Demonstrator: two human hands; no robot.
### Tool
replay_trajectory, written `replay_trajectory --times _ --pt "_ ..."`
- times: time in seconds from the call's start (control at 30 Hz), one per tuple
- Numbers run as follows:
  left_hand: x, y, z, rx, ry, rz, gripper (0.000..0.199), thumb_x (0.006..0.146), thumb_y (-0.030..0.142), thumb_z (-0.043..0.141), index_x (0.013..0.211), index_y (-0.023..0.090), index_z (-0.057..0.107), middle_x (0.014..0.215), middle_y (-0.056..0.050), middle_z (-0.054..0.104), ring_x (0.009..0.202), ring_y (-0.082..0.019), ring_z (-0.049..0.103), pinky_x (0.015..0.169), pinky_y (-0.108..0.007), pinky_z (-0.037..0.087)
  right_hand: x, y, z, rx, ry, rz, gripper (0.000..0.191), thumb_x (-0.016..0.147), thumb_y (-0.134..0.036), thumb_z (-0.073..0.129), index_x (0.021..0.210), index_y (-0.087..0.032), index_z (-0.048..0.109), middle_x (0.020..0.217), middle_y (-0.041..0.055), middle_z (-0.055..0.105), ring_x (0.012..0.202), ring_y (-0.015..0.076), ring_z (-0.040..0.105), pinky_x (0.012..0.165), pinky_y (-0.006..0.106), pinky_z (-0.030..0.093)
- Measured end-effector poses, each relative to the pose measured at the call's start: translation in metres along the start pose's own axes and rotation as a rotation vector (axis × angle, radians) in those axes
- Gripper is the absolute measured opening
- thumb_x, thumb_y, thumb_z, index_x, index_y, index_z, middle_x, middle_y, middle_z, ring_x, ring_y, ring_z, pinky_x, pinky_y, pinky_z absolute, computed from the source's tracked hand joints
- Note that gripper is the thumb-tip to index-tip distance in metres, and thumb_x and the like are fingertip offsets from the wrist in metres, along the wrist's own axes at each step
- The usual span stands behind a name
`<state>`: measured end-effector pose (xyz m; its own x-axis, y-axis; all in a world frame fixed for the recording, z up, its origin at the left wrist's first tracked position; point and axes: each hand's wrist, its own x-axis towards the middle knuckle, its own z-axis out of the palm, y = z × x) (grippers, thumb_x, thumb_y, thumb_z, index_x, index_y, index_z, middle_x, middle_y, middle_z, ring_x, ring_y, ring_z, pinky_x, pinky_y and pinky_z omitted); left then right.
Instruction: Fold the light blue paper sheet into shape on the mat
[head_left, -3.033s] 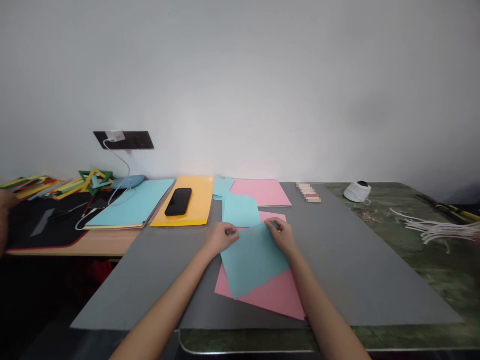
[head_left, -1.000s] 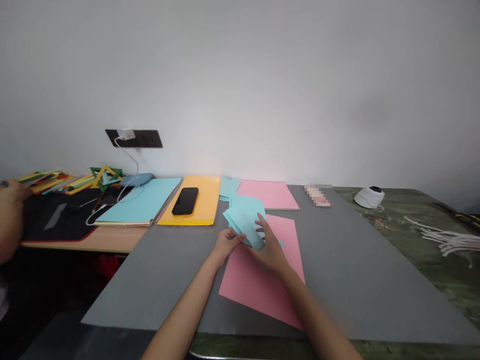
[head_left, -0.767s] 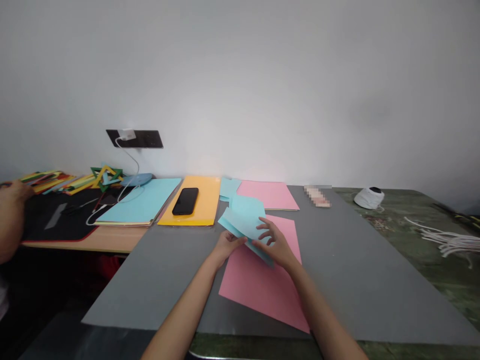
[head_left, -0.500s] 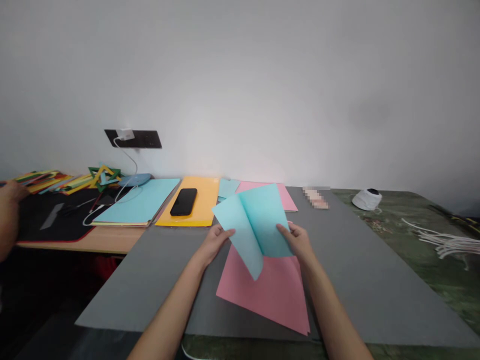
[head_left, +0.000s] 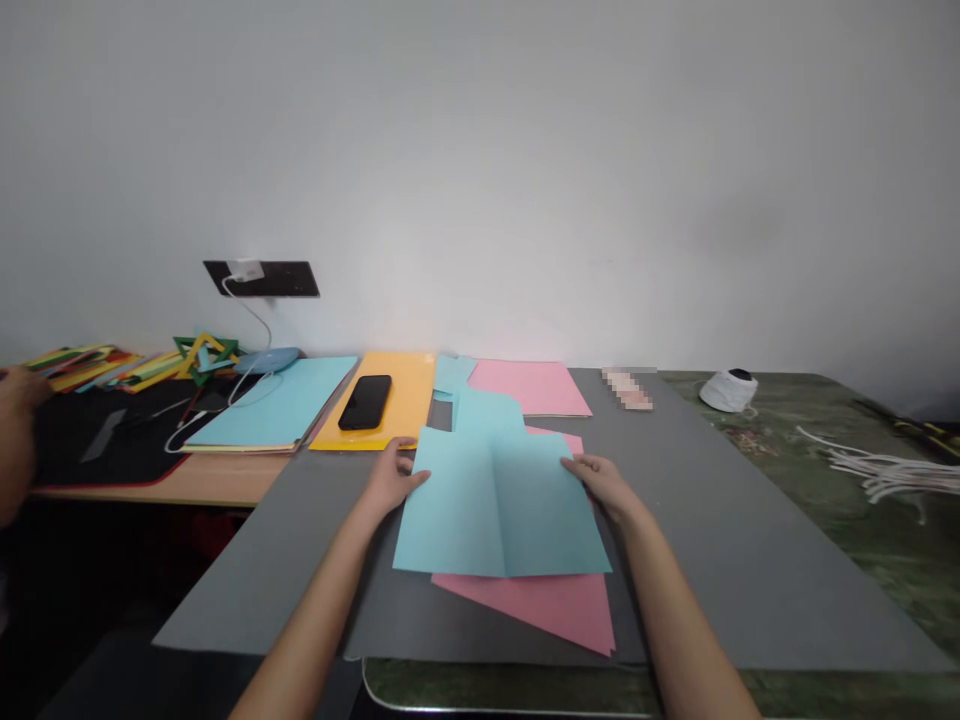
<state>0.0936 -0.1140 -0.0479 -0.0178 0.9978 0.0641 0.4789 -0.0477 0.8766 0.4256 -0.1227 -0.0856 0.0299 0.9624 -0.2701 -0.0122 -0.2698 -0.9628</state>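
Observation:
A light blue sheet of paper (head_left: 457, 510) with a crease down its middle is spread out over pink paper (head_left: 555, 605). My left hand (head_left: 390, 482) holds the sheet's left edge, its thumb on top and its fingers curled. On the opposite edge, my right hand (head_left: 606, 484) grips the paper between thumb and fingers. Another light blue piece (head_left: 487, 408) shows behind the sheet's far edge. Most of the pink paper is hidden under the blue sheet.
A black phone (head_left: 366, 402) lies on a yellow folder (head_left: 412, 385). Blue sheets (head_left: 277, 400) are stacked left of it, pink sheets (head_left: 536, 385) at the back. Right are a white roll (head_left: 729, 390) and white cords (head_left: 892, 470). Another person's hand (head_left: 16, 430) is far left.
The blue sheet has been lowered and opened out flatter over the pink paper. My left hand has shifted left, so my hands are farther apart.

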Motion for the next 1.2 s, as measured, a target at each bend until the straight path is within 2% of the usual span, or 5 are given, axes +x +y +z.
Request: replay_trajectory --times 0.13,0.33,0.47,0.63,1.2 --pt "-0.001 0.006 0.005 0.308 0.162 0.028 0.045 0.058 0.024 0.063 0.099 0.017 0.044 0.058 0.005 0.050 0.059 -0.015 0.054 0.059 -0.026 0.042 0.014 0.011 0.003 -0.001 0.208 -0.085 0.032 0.055 -0.040 0.064 0.072 -0.013 0.059 0.053 0.0022 0.060 0.043 0.0130 0.052 0.043 0.023 0.040" --pt "-0.020 0.044 0.021 0.797 0.183 0.040 0.022 0.073 0.025 0.051 0.093 0.015 0.049 0.094 -0.009 0.052 0.078 -0.019 0.056 0.065 -0.030 0.042 0.021 0.017 0.005 -0.161 0.266 -0.232 0.031 0.056 -0.042 0.059 0.066 -0.013 0.058 0.040 -0.0037 0.049 0.035 0.0090 0.041 0.037 0.020 0.031" --pt "-0.013 0.048 0.070 0.851 -0.025 0.359 0.025 0.082 0.018 0.034 0.099 0.017 0.053 0.110 -0.009 0.051 0.107 -0.020 0.044 0.088 -0.034 0.034 0.024 0.021 0.004 -0.242 0.305 -0.267 0.033 0.059 -0.045 0.055 0.064 -0.013 0.058 0.040 -0.0037 0.046 0.036 0.0085 0.038 0.038 0.020 0.030" --pt "0.004 0.016 0.113 0.888 -0.081 0.426 0.044 0.085 0.029 0.021 0.127 0.019 0.032 0.136 -0.003 0.029 0.126 -0.018 0.018 0.101 -0.039 0.017 0.025 0.025 0.001 -0.382 0.382 -0.322 0.030 0.059 -0.044 0.052 0.050 -0.015 0.052 0.037 -0.0046 0.038 0.036 0.0073 0.033 0.036 0.019 0.025" --pt "0.012 0.011 0.128 0.884 -0.020 0.341 0.044 0.082 0.022 0.026 0.125 0.021 0.035 0.132 -0.004 0.036 0.122 -0.020 0.026 0.100 -0.042 0.018 0.025 0.029 0.001 -0.503 0.409 -0.314 0.018 0.055 -0.032 0.051 0.045 -0.017 0.049 0.038 -0.0024 0.043 0.041 0.0112 0.041 0.042 0.022 0.032"
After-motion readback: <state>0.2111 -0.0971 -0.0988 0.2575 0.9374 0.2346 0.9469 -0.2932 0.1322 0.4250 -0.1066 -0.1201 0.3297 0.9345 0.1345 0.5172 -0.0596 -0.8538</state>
